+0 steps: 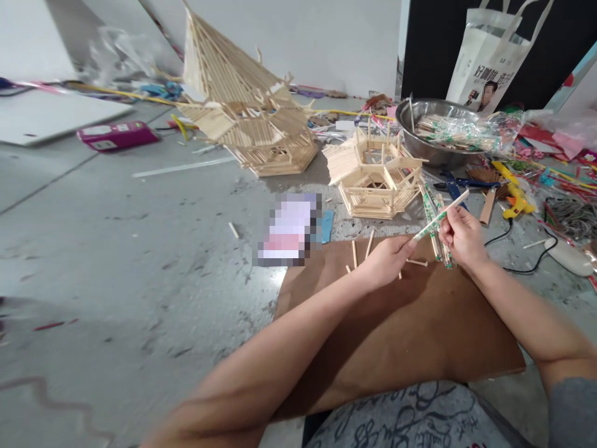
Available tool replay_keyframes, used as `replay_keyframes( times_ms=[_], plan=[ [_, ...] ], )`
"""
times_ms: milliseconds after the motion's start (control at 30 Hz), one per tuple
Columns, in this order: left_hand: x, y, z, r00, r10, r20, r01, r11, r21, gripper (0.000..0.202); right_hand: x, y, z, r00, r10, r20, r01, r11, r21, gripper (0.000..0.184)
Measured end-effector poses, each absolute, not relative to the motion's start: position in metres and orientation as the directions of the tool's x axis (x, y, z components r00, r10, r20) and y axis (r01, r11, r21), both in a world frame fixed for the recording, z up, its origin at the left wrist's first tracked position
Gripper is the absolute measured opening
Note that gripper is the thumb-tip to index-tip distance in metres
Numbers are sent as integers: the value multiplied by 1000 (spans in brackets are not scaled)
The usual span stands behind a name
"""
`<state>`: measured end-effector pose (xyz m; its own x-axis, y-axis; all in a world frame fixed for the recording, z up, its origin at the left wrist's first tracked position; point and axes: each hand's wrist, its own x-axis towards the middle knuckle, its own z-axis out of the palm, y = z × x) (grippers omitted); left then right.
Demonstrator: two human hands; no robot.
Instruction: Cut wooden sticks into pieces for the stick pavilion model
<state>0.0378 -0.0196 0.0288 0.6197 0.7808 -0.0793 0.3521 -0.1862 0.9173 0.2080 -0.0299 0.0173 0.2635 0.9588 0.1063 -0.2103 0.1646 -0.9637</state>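
Observation:
Between my two hands is a pair of wooden chopsticks [438,219] in a clear wrapper with green print, the bare ends sticking out at the upper right. My left hand [388,260] pinches the lower wrapped end. My right hand [461,238] closes round it near the upper end. Beneath and behind them lie more wrapped chopsticks [431,230]. Several short cut stick pieces [354,254] rest on a brown board [401,336] under my forearms. Just beyond stands a small six-sided stick frame [373,180].
A taller stick model [275,143] with a pointed roof stands behind on the left. A metal bowl [420,146] of wrapped chopsticks sits at the back right, near a yellow glue gun [515,196] with a black cord. A blurred phone [289,227] lies left of the board.

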Motion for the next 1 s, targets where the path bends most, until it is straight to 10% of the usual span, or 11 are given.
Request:
replay_keyframes(
  times_ms=[533, 733, 1000],
  plan=[
    [35, -11, 26, 699, 715, -29, 257, -212, 943, 33, 184, -44, 8, 43, 999, -34, -40, -32, -999, 35],
    [25, -3, 32, 723, 685, -91, 406, -315, 858, 36, 219, -25, 20, 307, 951, -31, -332, 76, -940, 31],
    [3, 22, 38, 609, 770, -187, 696, -407, 591, 36, 302, -11, 50, 647, 753, 122, -278, 381, -882, 29]
  ],
)
